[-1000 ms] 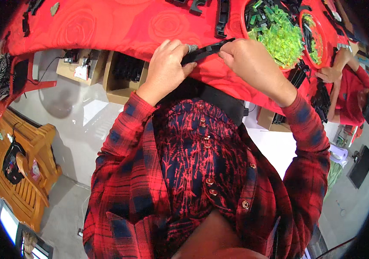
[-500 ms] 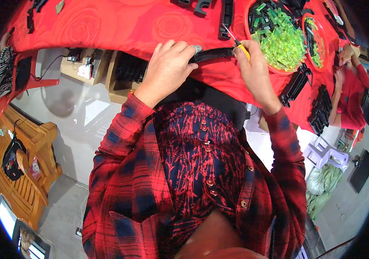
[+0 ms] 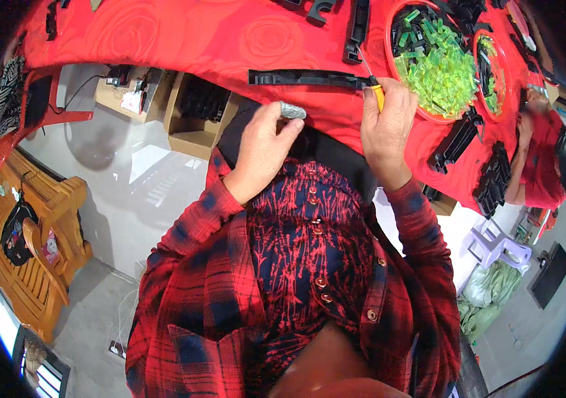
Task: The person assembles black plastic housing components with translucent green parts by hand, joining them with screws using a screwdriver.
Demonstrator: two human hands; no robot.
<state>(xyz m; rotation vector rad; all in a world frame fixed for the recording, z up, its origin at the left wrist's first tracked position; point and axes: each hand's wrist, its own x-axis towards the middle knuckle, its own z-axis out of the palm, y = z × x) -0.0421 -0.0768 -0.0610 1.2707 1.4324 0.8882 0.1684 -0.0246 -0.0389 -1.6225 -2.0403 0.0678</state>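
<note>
Along the near edge of the red-clothed counter (image 3: 197,40), in the head view: a long black plastic strip (image 3: 309,77), lying flat and crosswise, right end beside the right hand (image 3: 389,123). In that grip, clasped: what looks like a yellow-handled screwdriver (image 3: 380,98), thin shaft pointing away, tip close against a second black bar (image 3: 356,30). Nearer the lap, apart from the strip: the left hand (image 3: 263,142), fingers curled, with a silvery wrap (image 3: 292,110) on one finger; cannot tell whether pinching anything small.

Likely trouble: without steadying from the left, could swivel or skid off the edge under a sideways push. Could also snag the second bar with the bare tip, or jab the left fingers if brought across the shaft. Just right of the tool, a red-rimmed basin (image 3: 390,50) heaped with translucent yellow-green pieces (image 3: 434,86): liable to spill if bumped.
</note>
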